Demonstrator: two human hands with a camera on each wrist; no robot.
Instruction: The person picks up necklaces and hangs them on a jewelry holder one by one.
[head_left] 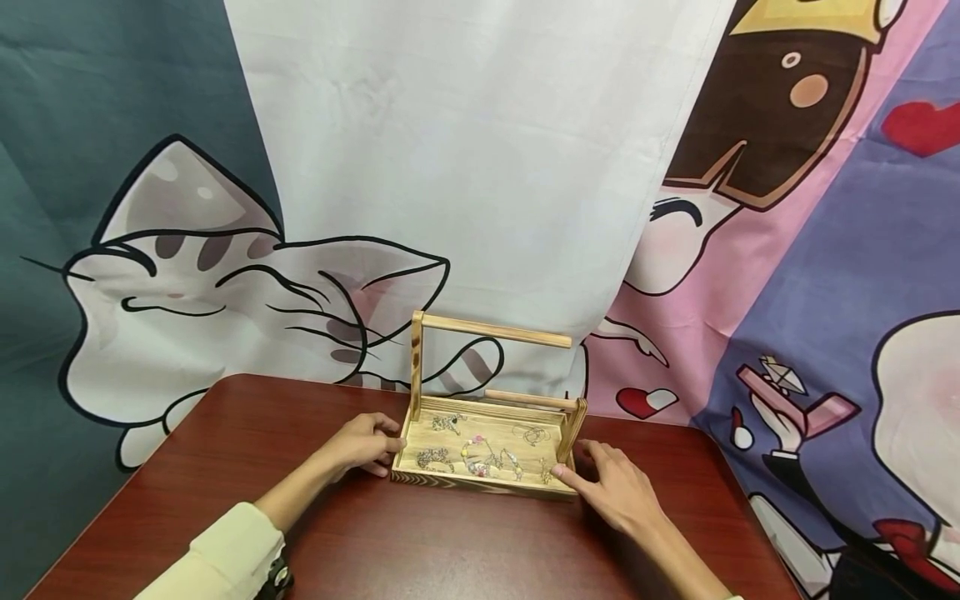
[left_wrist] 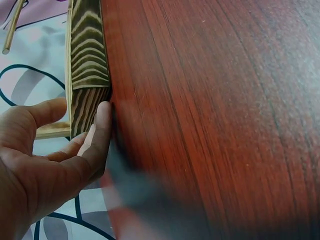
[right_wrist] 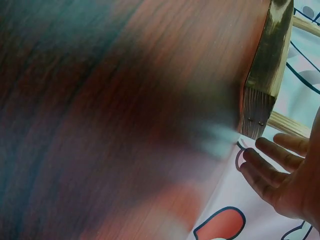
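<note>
A wooden jewelry stand with a shallow tray rests on the table. A tall post at its left carries a long bar; a shorter post at its right carries a lower bar. Inside the tray lie a beaded bracelet, silvery chains and other small jewelry pieces. My left hand grips the tray's left end, thumb at the rim and fingers against the outer side. At the right end is my right hand, thumb by the front corner; in the right wrist view its fingers extend loosely beside the end.
The dark red wooden table stretches in front of the stand and to both sides. Directly behind it hangs a printed cloth with a cartoon cat and other figures. The table's right edge slopes away beyond my right hand.
</note>
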